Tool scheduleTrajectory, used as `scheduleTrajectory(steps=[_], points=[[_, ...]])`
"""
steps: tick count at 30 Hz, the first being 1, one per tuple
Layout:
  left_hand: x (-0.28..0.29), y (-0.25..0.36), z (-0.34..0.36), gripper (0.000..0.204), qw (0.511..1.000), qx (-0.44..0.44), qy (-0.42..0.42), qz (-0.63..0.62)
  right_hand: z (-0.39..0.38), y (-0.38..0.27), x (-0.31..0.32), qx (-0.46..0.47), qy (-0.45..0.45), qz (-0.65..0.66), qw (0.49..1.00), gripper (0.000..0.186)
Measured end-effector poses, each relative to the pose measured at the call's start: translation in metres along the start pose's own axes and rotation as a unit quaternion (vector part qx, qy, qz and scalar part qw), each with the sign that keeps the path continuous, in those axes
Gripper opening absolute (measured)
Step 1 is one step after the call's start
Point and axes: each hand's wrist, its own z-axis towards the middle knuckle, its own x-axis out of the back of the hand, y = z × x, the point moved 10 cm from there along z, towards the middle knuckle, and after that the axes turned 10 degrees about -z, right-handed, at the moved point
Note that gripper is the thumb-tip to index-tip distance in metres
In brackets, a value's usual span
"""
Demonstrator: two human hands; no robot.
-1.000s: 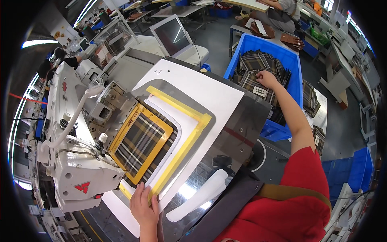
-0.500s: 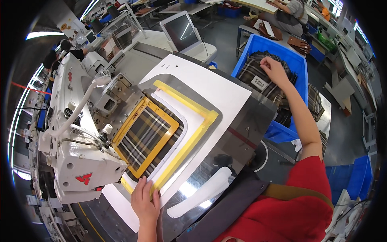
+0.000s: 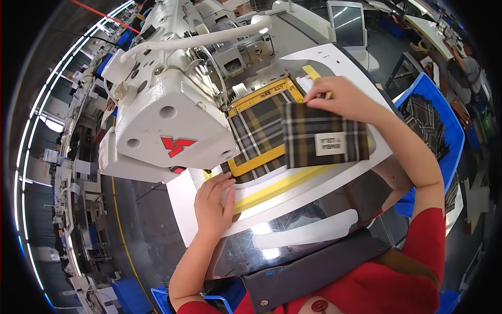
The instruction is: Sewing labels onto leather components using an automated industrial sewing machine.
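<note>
My right hand pinches the top edge of a plaid fabric piece that bears a white label. The piece hangs over the right side of a yellow clamp frame, hiding part of it. Inside that frame lies more plaid fabric in dark brown, tan and white. My left hand rests with fingers outstretched at the frame's near left corner, beside the fabric edge and a strip of yellow tape. A large white sewing machine stands just left of the frame.
A white sheet lies under the frame. Nearer me, a white rolled strip rests on the shiny table. To the right, a blue bin holds plaid pieces. A screen stands at the back; a person sits far right.
My right hand has come from the blue bin to the frame, bringing a labelled plaid piece. My left hand stays by the frame's near corner. The view has turned left.
</note>
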Motion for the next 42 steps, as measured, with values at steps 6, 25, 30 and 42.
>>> scheduleTrajectory(steps=[6,25,30,42], points=[[0.003,-0.063,0.030,0.019,0.984,0.175,-0.008,-0.009,0.095,-0.010,-0.107,0.003,-0.077,-0.024,0.997,0.012],[-0.032,-0.072,0.063,0.043,0.998,-0.016,-0.036,-0.052,0.034,-0.097,-0.123,0.203,-0.066,-0.047,0.976,0.017],[-0.031,-0.080,0.058,0.043,0.986,-0.031,0.004,-0.164,0.004,-0.121,-0.126,0.253,-0.052,-0.055,0.965,0.027],[-0.018,-0.063,0.064,0.034,0.985,-0.036,0.050,-0.161,0.007,-0.118,-0.127,0.222,-0.077,-0.082,0.969,0.029]])
